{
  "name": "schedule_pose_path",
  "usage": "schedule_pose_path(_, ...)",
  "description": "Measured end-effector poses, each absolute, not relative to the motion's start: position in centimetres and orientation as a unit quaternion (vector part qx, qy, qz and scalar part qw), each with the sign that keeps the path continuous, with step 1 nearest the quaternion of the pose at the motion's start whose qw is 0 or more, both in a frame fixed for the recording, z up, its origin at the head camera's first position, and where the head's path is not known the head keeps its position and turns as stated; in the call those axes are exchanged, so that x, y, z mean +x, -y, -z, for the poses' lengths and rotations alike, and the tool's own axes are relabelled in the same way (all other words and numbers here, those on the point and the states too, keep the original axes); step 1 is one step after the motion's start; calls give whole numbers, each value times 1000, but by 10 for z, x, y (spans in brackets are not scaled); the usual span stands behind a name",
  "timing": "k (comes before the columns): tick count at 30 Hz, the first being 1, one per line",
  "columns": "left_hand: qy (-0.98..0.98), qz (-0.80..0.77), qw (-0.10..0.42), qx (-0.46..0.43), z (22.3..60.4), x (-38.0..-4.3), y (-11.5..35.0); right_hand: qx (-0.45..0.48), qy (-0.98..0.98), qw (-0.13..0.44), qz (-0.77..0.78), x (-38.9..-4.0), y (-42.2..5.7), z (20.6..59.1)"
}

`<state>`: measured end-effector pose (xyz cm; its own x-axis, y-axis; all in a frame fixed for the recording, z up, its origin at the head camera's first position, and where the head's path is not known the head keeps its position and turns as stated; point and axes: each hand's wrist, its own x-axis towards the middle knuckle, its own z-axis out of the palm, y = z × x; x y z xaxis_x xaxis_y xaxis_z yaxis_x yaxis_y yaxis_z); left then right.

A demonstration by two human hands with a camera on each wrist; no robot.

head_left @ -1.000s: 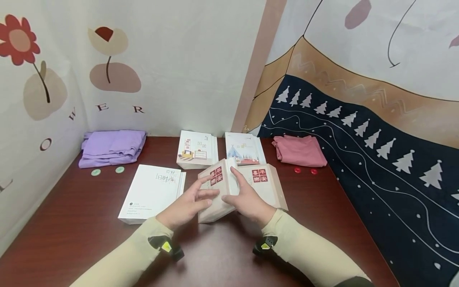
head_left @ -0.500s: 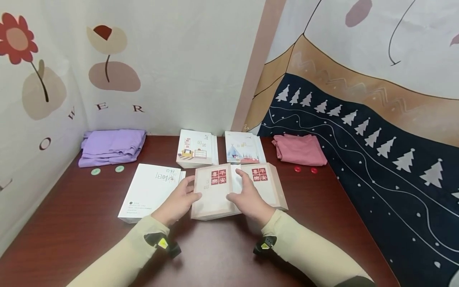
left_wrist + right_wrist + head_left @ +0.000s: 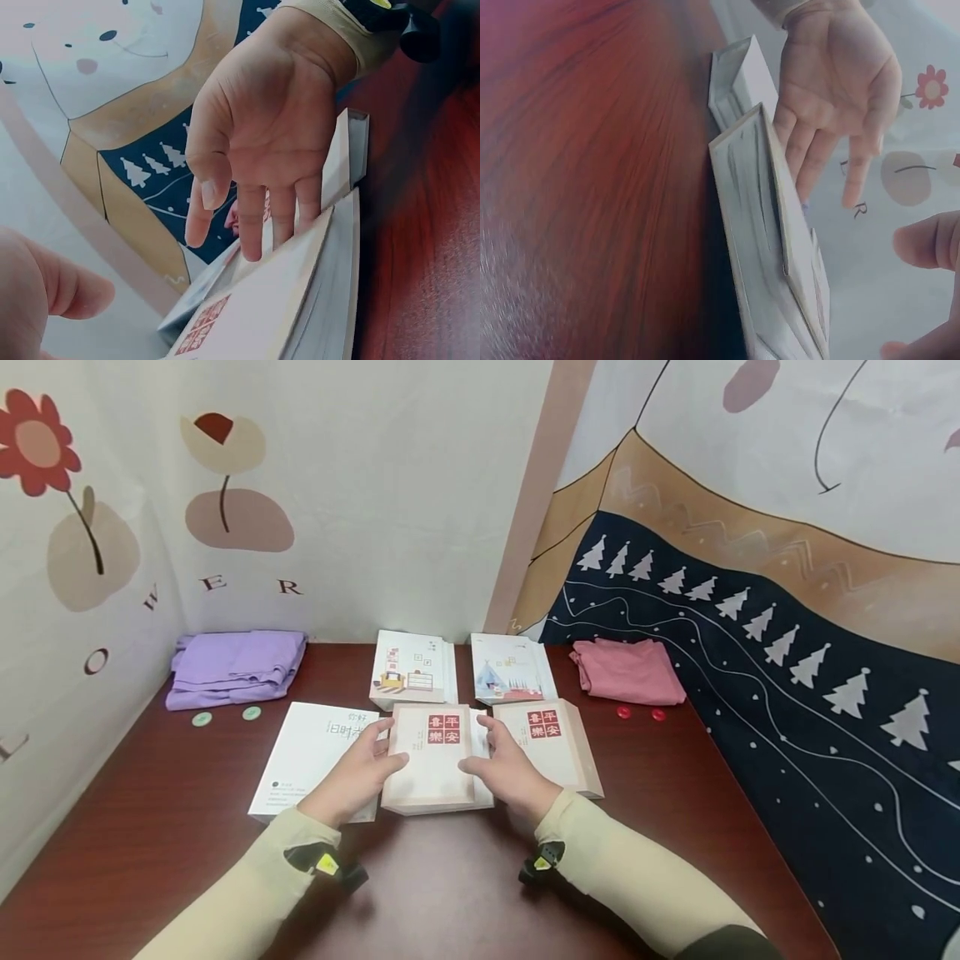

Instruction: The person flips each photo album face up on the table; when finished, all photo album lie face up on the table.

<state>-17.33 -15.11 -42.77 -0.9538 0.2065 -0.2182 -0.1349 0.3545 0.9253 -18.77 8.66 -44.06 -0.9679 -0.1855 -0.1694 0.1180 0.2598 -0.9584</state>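
Note:
A cream book (image 3: 427,772) with red square characters on its cover lies in the middle of the table. My left hand (image 3: 354,777) is at its left edge, with fingers fairly straight and thumb spread near the cover. At the opposite edge is my right hand (image 3: 513,770), its thumb by the cover and its fingers extended. In the left wrist view the right hand (image 3: 270,127) shows an unclenched palm; in the right wrist view the left hand (image 3: 836,90) looks likewise. Exact fingertip contact cannot be told. A matching cream book (image 3: 546,768) lies to the right.
A white book (image 3: 300,768) lies at left, partly behind my left hand. Two illustrated books (image 3: 401,685) stand in a row at the back. Purple cloth (image 3: 236,670), green buttons (image 3: 251,713), pink cloth (image 3: 628,672) and red buttons (image 3: 624,712) lie toward the sides.
The middle cream book, tilted between both hands a second ago, has come down flat and shifted left toward the white book. Both hands have moved left with it.

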Motion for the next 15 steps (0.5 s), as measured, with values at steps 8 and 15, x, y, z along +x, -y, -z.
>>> schedule_pose_path(8, -836, -536, 117, 28, 422, -170, 145, -43, -768, 113, 629, -193, -105, 434)
schedule_pose_path(15, -832, -547, 67, 58, 425, -170, 125, -39, -811, 76, 578, -193, -144, 428)
